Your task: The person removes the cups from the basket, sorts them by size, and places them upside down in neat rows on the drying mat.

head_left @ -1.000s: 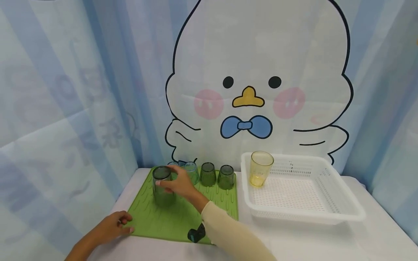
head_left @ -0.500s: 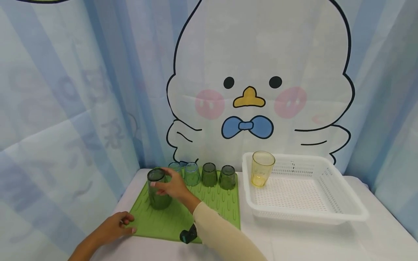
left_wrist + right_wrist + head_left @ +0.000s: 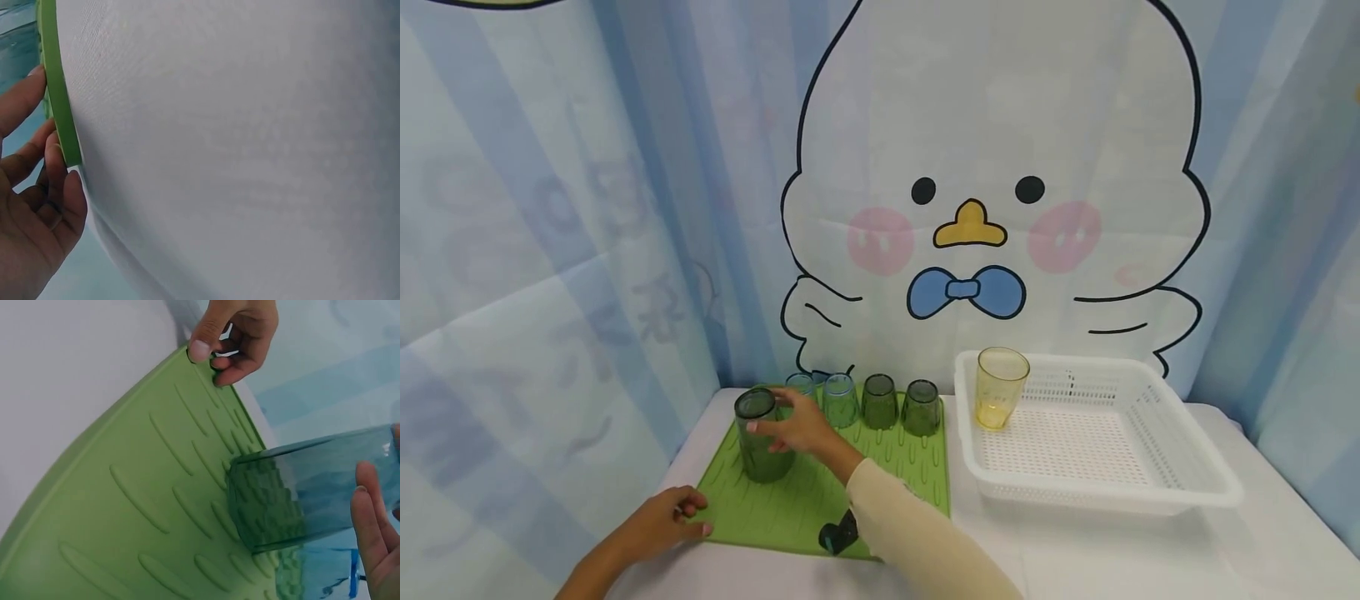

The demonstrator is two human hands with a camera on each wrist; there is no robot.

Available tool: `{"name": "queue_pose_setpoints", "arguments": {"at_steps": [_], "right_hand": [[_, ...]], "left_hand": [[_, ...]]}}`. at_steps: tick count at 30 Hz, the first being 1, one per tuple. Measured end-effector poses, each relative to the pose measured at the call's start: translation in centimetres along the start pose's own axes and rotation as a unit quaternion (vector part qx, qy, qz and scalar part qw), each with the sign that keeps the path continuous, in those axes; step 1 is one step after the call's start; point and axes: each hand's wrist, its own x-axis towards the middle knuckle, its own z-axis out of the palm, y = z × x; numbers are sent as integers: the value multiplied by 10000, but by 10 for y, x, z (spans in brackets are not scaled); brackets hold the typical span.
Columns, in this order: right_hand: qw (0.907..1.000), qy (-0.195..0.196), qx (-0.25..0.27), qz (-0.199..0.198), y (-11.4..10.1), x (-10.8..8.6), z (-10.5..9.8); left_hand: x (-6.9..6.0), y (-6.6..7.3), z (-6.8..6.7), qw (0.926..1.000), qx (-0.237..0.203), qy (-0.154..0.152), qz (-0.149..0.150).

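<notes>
A tall dark grey-green glass tumbler (image 3: 762, 462) stands at the left of a ribbed green drying mat (image 3: 752, 521). My right hand (image 3: 802, 427) grips the upper part of it, with thumb and fingers on its sides. The tumbler's lower end meets the mat in the right wrist view. At the mat's front left corner, my left hand (image 3: 661, 523) holds the corner, its thumb (image 3: 25, 97) on top and curled fingers at the edge. Along the mat's back stand two small dark glasses (image 3: 879, 407) and two light blue glasses (image 3: 840, 407), one partly behind my right hand.
To the right of the mat sits a white perforated plastic basket (image 3: 1097, 496) with a yellow glass (image 3: 1000, 387) leaning in its back left corner. A white cloth (image 3: 992, 550) covers the table. Printed curtains (image 3: 550, 333) close off the back and sides.
My right hand has moved the tumbler slightly left and down onto the mat, and over the last half second it has barely shifted. My left hand stays at the corner.
</notes>
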Motion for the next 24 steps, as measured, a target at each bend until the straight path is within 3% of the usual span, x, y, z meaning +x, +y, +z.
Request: {"name": "queue_pose_setpoints", "arguments": {"at_steps": [10, 18, 24], "right_hand": [[9996, -163, -191, -161, -14, -19, -37], [9958, -101, -675, -607, -33, -53, -97], [9940, 55, -846, -696, -38, -81, -145]], "left_hand": [[2, -1, 3, 9994, -88, 23, -325], [3, -1, 1, 9989, -220, -32, -412], [5, -3, 1, 9983, -287, -125, -501]]}}
